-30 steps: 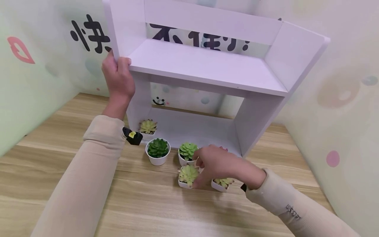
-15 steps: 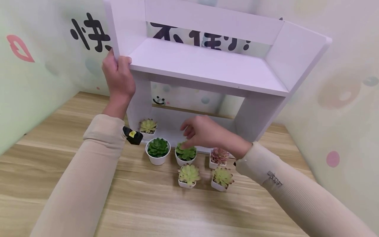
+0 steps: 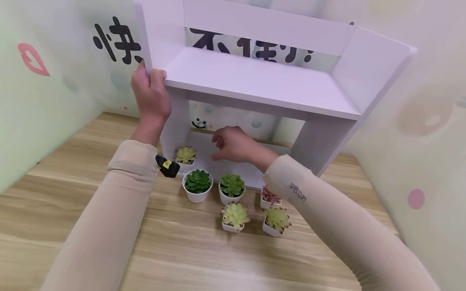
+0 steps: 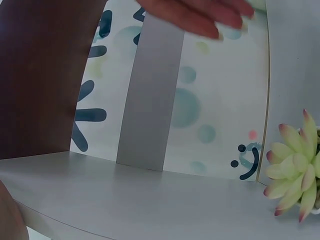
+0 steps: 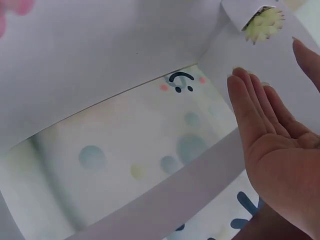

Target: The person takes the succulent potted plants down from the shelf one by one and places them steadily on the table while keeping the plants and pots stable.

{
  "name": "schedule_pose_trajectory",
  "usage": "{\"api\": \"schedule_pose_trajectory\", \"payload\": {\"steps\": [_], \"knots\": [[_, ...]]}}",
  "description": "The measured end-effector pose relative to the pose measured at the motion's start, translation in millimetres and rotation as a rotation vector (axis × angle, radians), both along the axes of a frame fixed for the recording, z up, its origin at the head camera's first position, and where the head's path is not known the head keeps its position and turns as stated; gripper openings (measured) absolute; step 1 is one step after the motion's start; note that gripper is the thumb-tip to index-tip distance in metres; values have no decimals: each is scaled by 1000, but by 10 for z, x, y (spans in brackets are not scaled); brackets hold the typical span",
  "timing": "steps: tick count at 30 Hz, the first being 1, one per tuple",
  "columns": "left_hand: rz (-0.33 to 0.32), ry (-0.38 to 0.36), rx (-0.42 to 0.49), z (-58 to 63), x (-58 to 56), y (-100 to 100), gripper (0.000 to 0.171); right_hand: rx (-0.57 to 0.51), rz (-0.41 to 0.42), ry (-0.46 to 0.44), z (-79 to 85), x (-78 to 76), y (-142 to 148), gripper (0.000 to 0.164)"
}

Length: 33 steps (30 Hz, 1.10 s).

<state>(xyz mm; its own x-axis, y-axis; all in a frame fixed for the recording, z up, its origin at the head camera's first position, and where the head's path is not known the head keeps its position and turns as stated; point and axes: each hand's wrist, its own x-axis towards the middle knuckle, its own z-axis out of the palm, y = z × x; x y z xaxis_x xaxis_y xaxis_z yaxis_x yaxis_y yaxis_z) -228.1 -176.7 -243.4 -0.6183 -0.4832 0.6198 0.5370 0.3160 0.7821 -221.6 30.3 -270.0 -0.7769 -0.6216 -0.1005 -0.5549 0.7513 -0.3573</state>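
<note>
My left hand [image 3: 151, 93] grips the left side panel of a white two-tier shelf [image 3: 262, 83], its thumb at the end of the upper board. Holding nothing, my right hand [image 3: 234, 145] reaches into the lower compartment with fingers extended, as the right wrist view shows. A pale potted succulent with reddish tips [image 3: 185, 154] sits at the left end of the bottom board, left of that hand. Before the shelf stand a dark green succulent [image 3: 198, 181], a mid-green succulent [image 3: 232, 186] and a reddish succulent [image 3: 270, 196], the last partly hidden by my right sleeve.
Nearer me on the wood-grain table [image 3: 174, 250] are a pale succulent [image 3: 235, 216] and another pale succulent [image 3: 277, 220], both in white pots. Printed walls rise behind and beside the shelf. Its upper board and side panels surround the right hand's space.
My right hand has moved from beside the front pale succulent, up over the mid-green one, and into the lower compartment. The left hand keeps its grip on the panel.
</note>
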Motion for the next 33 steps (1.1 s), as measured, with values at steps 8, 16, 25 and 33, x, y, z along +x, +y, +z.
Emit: {"api": "schedule_pose_trajectory", "payload": {"steps": [8,16,25,33], "knots": [[11,19,1,13,5,-15,40,-27,5,-23,-110,-133,-196,63],[10,10,17,23,-3,-6,41,8,-39,-64,-254,-205,-308,68],[-6,12,21,-13,-7,8,37,23,-22,-81,-479,-175,-451,71],[26,34,11,-18,16,5,33,73,14,-67,-603,-147,-599,60]]}}
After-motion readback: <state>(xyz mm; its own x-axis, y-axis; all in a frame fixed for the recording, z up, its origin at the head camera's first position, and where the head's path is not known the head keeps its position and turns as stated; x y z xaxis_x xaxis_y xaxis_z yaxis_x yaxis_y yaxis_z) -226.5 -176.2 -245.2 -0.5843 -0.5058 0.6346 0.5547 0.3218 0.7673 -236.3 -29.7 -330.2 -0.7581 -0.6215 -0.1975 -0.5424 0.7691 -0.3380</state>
